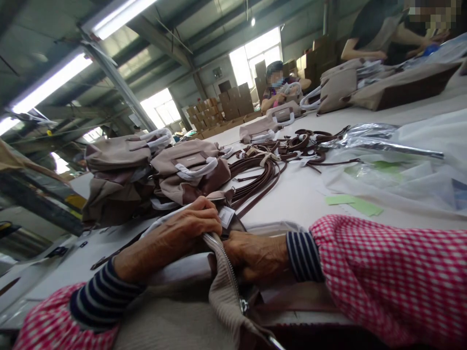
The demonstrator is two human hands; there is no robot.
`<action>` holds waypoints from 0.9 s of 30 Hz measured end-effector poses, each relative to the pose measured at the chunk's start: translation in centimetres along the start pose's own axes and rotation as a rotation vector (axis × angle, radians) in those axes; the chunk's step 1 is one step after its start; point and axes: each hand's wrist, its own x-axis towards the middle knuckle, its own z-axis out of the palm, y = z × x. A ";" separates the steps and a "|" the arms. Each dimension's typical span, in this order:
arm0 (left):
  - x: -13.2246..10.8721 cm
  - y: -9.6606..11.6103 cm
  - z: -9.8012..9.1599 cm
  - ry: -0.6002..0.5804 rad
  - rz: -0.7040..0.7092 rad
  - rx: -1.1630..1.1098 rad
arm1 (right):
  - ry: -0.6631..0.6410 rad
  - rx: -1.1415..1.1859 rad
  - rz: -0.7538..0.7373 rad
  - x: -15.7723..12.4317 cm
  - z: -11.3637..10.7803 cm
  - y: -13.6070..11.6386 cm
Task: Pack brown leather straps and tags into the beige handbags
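A beige ribbed handbag (175,316) with its zipper (228,265) undone lies close in front of me. My left hand (189,226) is closed on the far end of the bag's zipped edge, fingers curled over it. Inside the bag's mouth is my right hand (251,253), its fingers bent and partly hidden by the zipper edge. Whatever those fingers hold cannot be seen. A white tag (226,216) shows just beyond both hands. The zipper's metal slider (243,305) sits nearer to me along the edge.
Beige handbags (189,165) with wrapped handles are piled at the left. Coiled brown straps (255,177) lie ahead on the white table (302,194). Green cards (353,204) and clear plastic (419,170) are at right. A co-worker (279,90) sits across; another person (375,39) works far right.
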 end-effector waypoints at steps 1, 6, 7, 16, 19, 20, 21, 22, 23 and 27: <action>0.0 -0.1 0.3 0.001 0.002 0.003 | 0.004 0.020 -0.025 0.1 0.5 0.3; -1.4 -1.3 2.1 0.011 -0.026 -0.009 | 0.130 -0.111 -0.143 -1.9 -0.2 -0.3; -1.8 -1.6 2.3 0.015 -0.042 -0.009 | 0.202 -0.104 -0.113 -2.6 -1.0 -0.9; -1.5 -1.2 2.2 0.014 -0.063 0.014 | 0.087 -0.058 0.537 -3.0 -3.1 -2.1; -1.2 -0.8 2.0 0.005 -0.071 -0.005 | 0.103 0.069 0.473 -0.8 -2.1 -1.1; -1.2 -0.9 2.1 0.013 -0.069 -0.027 | 0.120 0.141 0.440 -0.1 -1.7 -0.6; -1.3 -1.2 2.3 0.033 -0.062 -0.049 | 0.135 0.227 0.407 0.5 -1.3 -0.1; -1.3 -1.6 2.6 0.055 -0.055 -0.071 | 0.161 0.298 0.397 1.0 -0.7 0.5; -1.2 -2.0 2.9 0.087 -0.039 -0.086 | 0.194 0.351 0.393 1.4 -0.2 1.2; -0.6 -3.4 4.3 0.166 0.041 -0.037 | 0.386 0.639 0.341 2.1 1.7 3.1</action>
